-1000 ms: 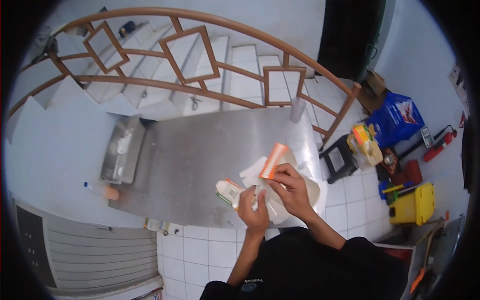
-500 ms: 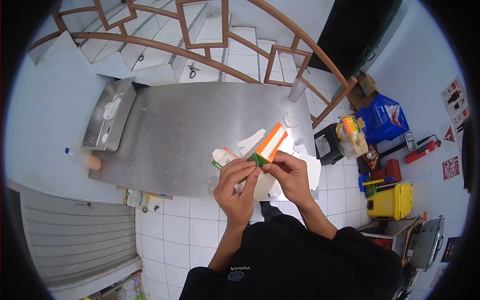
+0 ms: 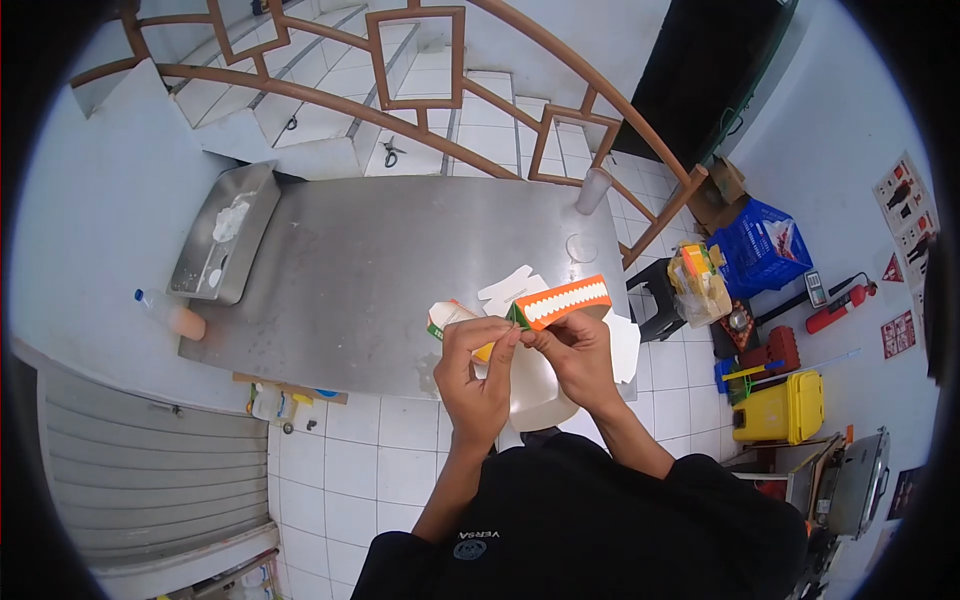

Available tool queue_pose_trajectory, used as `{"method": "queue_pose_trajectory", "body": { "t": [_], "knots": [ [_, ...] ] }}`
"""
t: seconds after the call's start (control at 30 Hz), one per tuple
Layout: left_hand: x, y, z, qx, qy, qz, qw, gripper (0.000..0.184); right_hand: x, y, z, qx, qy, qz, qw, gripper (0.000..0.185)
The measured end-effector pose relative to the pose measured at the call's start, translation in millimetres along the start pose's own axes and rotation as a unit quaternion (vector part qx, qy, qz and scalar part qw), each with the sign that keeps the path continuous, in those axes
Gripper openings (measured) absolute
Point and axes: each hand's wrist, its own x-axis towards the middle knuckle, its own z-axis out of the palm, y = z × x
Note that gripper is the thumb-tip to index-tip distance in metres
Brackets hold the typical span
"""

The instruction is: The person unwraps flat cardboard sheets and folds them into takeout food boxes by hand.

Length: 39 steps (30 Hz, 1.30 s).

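Note:
Both hands grip an orange, green and white cardboard box [image 3: 568, 303] above the near edge of the steel table. My left hand [image 3: 474, 378] pinches its green corner flap between thumb and fingers. At the same corner, my right hand [image 3: 582, 368] presses with its thumb, the other fingers behind the box wall. A second piece of printed carton [image 3: 446, 316] lies just beyond my left hand, partly covered by it. White flat cardboard [image 3: 624, 348] shows to the right of my right hand, and a pale box interior [image 3: 535, 390] shows below both hands.
On the steel table [image 3: 360, 280] stand a metal tray [image 3: 232, 265] at the left and a clear cup [image 3: 593, 190] at the far right. A bottle [image 3: 172, 312] is by the left edge. A brown railing [image 3: 430, 128] runs behind; a black stool [image 3: 652, 300] stands right.
The box has swung clockwise, its far end now pointing more to the right and lower. Both hands remain on its green corner.

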Motion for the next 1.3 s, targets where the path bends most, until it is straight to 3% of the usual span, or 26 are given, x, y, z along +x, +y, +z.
{"method": "queue_pose_trajectory", "body": {
  "t": [0.1, 0.17, 0.2, 0.27, 0.37, 0.5, 0.67, 0.73, 0.77, 0.87, 0.9, 0.93, 1.0, 1.07, 1.1, 1.2, 1.27, 1.3],
  "knots": [
    [4.0, 0.0, -1.7, 0.003, -0.035, 0.002, 0.999, 0.009, -1.7, -6.8, 4.2, -0.052, 0.007, -0.028, 0.998, 0.022],
    [4.1, 1.7, 3.3, 0.027, -0.014, 0.052, 0.998, 0.009, 2.8, -7.5, 1.8, -0.096, -0.034, -0.120, 0.988, 0.022],
    [3.3, -0.6, 2.7, 0.008, -0.023, 0.031, 0.999, 0.010, 6.1, -8.4, 0.2, -0.118, -0.055, -0.165, 0.978, 0.023],
    [-0.2, -7.5, -2.1, -0.026, -0.040, -0.013, 0.999, 0.012, 7.8, -13.4, -9.4, -0.038, -0.108, -0.068, 0.991, 0.023],
    [-0.2, 0.6, 2.6, -0.038, -0.023, 0.003, 0.999, 0.019, 13.2, -11.2, -21.0, 0.023, -0.150, 0.036, 0.988, 0.022],
    [-0.2, -3.2, -5.7, -0.008, -0.055, 0.014, 0.998, 0.024, 1.3, 0.9, -4.6, -0.029, -0.115, -0.027, 0.993, 0.021],
    [-2.0, -13.7, -7.9, 0.131, -0.015, 0.082, 0.988, 0.018, -7.2, 0.4, 15.1, -0.042, -0.057, 0.029, 0.997, 0.019],
    [-3.6, -26.6, -12.1, 0.125, 0.037, 0.068, 0.989, 0.016, -9.7, -13.0, 21.8, -0.085, -0.061, 0.045, 0.994, 0.019],
    [-3.2, -30.9, -15.5, 0.123, 0.064, 0.061, 0.988, 0.015, -15.9, -35.3, 25.7, -0.095, -0.090, -0.055, 0.990, 0.021],
    [1.5, -25.1, -23.2, 0.115, 0.095, 0.020, 0.989, 0.017, -35.7, -54.6, -20.1, -0.009, -0.177, 0.056, 0.983, 0.026],
    [1.5, -21.8, -22.6, 0.117, 0.085, 0.015, 0.989, 0.021, -32.3, -39.9, -24.8, -0.118, -0.072, -0.051, 0.989, 0.026],
    [-0.3, -21.3, -20.8, 0.137, 0.064, 0.034, 0.988, 0.021, -10.8, -30.2, -10.3, -0.219, 0.052, -0.201, 0.953, 0.024],
    [1.1, -21.1, -14.4, 0.173, 0.020, 0.082, 0.981, 0.022, 6.0, -13.7, 3.8, -0.217, 0.058, -0.183, 0.957, 0.027],
    [3.2, -26.3, -16.6, 0.148, 0.015, 0.062, 0.987, 0.023, 10.2, 16.3, -7.2, 0.034, 0.027, -0.054, 0.998, 0.029],
    [3.5, -27.3, -21.8, 0.133, 0.014, 0.043, 0.990, 0.023, 9.0, 19.6, -6.2, 0.161, 0.008, 0.018, 0.987, 0.031],
    [-2.5, -27.6, -31.4, 0.111, 0.015, -0.005, 0.994, 0.023, 10.5, 16.3, -6.2, -0.089, -0.045, 0.022, 0.995, 0.034],
    [-1.6, -29.9, -31.4, 0.087, 0.024, -0.013, 0.996, 0.023, 14.8, 28.1, -8.8, -0.063, -0.066, 0.029, 0.995, 0.036],
    [-1.3, -32.3, -31.1, 0.069, 0.034, -0.011, 0.997, 0.023, 15.4, 25.2, -12.1, -0.022, -0.082, 0.078, 0.993, 0.036]
  ]
}}
